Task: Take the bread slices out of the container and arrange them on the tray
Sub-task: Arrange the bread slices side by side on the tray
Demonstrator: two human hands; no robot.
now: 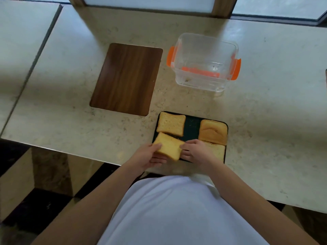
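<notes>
A dark tray [192, 127] lies at the table's near edge. On it are a toasted slice [171, 123] at the far left, a crust-end slice [213, 131] at the far right, and a pale slice [218, 151] at the near right, partly under my right hand. A thick bread slice [169, 145] is tilted over the tray's near left corner. My left hand [150, 156] grips its left side, and my right hand [194, 152] holds its right edge. The clear container [203, 62] with orange clips stands beyond the tray with no bread inside.
A brown wooden board [126, 78] lies flat to the left of the container. The beige stone table [274, 121] extends right and left. A window frame [223, 6] runs along the back. The person's white shirt fills the near view.
</notes>
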